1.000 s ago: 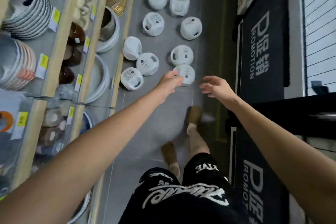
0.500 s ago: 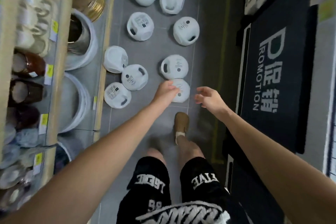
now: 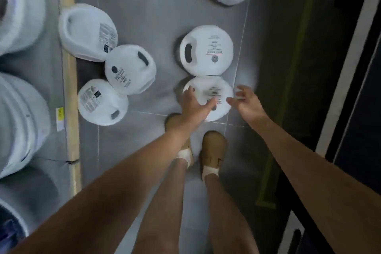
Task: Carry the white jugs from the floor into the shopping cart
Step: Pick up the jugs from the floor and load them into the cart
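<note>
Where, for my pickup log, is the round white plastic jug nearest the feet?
Head view, right of centre: the round white plastic jug stands on grey floor tiles beyond the tan shoes, under the left hand.

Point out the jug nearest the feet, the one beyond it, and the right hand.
nearest jug [image 3: 214, 83]: head view, bare far edge of top.
jug beyond it [image 3: 206, 51]: head view, top centre.
right hand [image 3: 248, 103]: head view, back of hand.

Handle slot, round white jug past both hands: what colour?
Dark grey handle slot on the white plastic jug; head view.
</note>
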`<state>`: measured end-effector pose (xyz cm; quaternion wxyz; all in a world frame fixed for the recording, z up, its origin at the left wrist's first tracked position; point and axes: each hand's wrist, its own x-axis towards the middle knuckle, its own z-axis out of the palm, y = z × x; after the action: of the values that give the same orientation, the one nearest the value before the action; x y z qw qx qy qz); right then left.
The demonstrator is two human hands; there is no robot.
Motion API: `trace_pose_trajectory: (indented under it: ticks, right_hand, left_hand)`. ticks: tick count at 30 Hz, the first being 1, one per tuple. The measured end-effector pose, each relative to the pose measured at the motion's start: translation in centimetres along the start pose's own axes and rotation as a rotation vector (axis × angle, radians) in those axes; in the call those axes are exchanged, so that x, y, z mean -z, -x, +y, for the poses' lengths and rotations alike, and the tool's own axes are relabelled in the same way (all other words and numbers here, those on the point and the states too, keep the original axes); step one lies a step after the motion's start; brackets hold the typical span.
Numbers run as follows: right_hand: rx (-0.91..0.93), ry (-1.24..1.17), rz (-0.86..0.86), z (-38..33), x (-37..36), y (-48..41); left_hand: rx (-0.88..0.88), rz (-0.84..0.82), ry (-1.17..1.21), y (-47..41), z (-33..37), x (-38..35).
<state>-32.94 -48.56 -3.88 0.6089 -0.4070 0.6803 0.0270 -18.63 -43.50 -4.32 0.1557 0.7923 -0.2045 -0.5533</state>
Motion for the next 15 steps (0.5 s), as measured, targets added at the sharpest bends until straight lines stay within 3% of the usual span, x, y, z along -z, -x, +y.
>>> trace_pose_trajectory:
  ticks: [4, 8, 15]
  right_hand:
    - [-0.013, -0.001, 0.008, 4.4, -2.0, -8.3]
    - [-0.013, 0.010, -0.035, 7.8, -3.1, -14.1]
    - [-0.010, -0.082, -0.171, 10.8, -3.6, -17.3]
  left_hand:
    - [0.015, 0.072, -0.047, -7.6, -4.0, -2.6]
    - [0.076, 0.036, 0.012, -12.4, -7.6, -3.8]
    - [0.045, -0.005, 0.045, -15.6, -10.5, -3.5]
